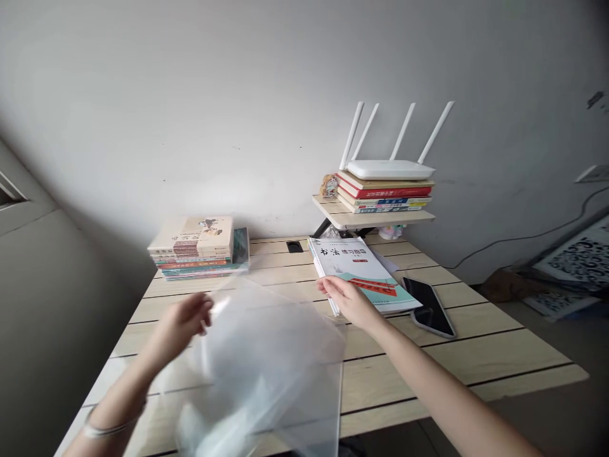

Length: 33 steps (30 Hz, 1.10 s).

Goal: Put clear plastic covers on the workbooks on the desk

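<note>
A clear plastic sheet or cover (280,336), smeared by motion, spreads over the front middle of the table between my hands. My left hand (188,317) is at its left side, with curled fingers too blurred to show a grip. Closed in a pinch, my right hand (342,295) hovers over the lower left part of a white and teal booklet (352,254). Whatever its fingertips hold, if anything, cannot be made out. The booklet lies on top of a small stack of similar ones. The lower part of the plastic is crumpled and whitish.
Stacked books (195,254) stand at the table's back left. A black phone (432,308) lies right of the booklets. Behind them, a raised wooden shelf (371,219) bears books (387,192) under a white router (390,169). The slatted table (499,343) ends at the right.
</note>
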Available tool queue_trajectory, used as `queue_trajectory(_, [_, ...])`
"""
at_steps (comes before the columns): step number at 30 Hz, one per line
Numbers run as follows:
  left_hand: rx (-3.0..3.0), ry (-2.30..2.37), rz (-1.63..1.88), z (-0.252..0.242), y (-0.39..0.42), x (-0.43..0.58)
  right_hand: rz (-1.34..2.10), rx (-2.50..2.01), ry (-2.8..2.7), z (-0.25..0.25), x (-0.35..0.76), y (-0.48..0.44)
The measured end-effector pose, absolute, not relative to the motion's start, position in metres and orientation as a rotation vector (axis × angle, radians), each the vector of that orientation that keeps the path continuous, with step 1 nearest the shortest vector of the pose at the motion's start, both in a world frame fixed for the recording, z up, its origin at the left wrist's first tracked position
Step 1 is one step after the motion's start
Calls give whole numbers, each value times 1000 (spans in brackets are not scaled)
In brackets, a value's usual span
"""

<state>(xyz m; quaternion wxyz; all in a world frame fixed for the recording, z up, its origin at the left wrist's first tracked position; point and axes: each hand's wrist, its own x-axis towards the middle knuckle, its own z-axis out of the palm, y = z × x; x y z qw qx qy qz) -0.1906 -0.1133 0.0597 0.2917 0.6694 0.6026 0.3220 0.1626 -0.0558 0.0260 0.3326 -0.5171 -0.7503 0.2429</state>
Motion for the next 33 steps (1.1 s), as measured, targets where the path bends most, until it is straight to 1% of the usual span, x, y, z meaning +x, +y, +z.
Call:
queue_trajectory(1, [1611,1644,906,57,-119,-207,642,-1473,-2016,20,164,-53])
queue_trajectory(3, [1373,1721,950,47,-134,-229,550,-1670,-2215,9,160,-52])
queue_trajectory(5, [1231,1773,1018,33,-151,-237,427,-1804,-2377,4,150,-56])
queue_trajectory(7, [1175,1810,1023,18,-166,-237,399,-1902,-2436,4,138,-60])
queue_trajectory(10, [1151,1836,1068,1,-179,-231,552,-1971,-2460,8,127,-60])
queue_trajectory(13, [1149,1862,1115,-4,-181,-227,755,-1924,-2410,14,133,-62])
queue_trajectory(16, [1185,1842,1124,-2,-177,-220,951,-1776,-2223,30,160,-72])
queue_trajectory(19, [1213,1813,1110,-2,-170,-208,1105,-1681,-1913,55,216,-83])
queue_trajectory(22, [1180,1773,1073,-11,-159,-193,1267,-1761,-1562,72,292,-88])
queue_trajectory(24, [1149,1725,1034,-20,-150,-183,1378,-1841,-1302,72,345,-89])
queue_trajectory(27, [1115,1661,1007,-29,-139,-168,1332,-1916,-1061,58,414,-86])
queue_trajectory(29, [1115,1657,998,-30,-135,-160,1205,-1967,-956,47,448,-82])
queue_trajectory(33, [1274,1777,929,-32,-132,-155,1097,-2020,-782,33,478,-70])
